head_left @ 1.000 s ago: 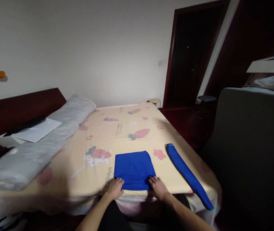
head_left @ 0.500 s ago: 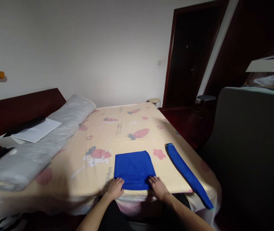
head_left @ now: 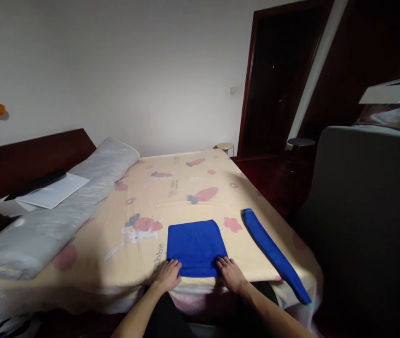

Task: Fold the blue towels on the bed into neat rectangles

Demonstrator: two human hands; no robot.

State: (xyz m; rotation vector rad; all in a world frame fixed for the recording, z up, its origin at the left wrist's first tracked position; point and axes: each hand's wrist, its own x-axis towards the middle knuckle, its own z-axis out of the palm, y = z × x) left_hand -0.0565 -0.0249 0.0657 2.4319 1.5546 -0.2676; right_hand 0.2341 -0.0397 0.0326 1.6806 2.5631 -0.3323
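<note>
A blue towel [head_left: 196, 246], folded into a rough square, lies flat near the front edge of the bed. At its near left corner, my left hand [head_left: 170, 274] has curled fingers on the cloth. My right hand [head_left: 230, 273] grips the near right corner in the same way, and the thumbs are mostly hidden. To the right, a long narrow blue towel [head_left: 273, 251], folded or rolled and edged in green, runs along the bedside, its near end hanging over the front edge.
The bed [head_left: 182, 173] has a cream sheet with carrots and rabbits. A grey quilt [head_left: 80, 197] runs along the headboard, with a white flat item [head_left: 54, 190] on it. Beyond stand two stools, one beige [head_left: 225, 146], one dark [head_left: 301, 142]. A grey panel [head_left: 372, 202] rises at right.
</note>
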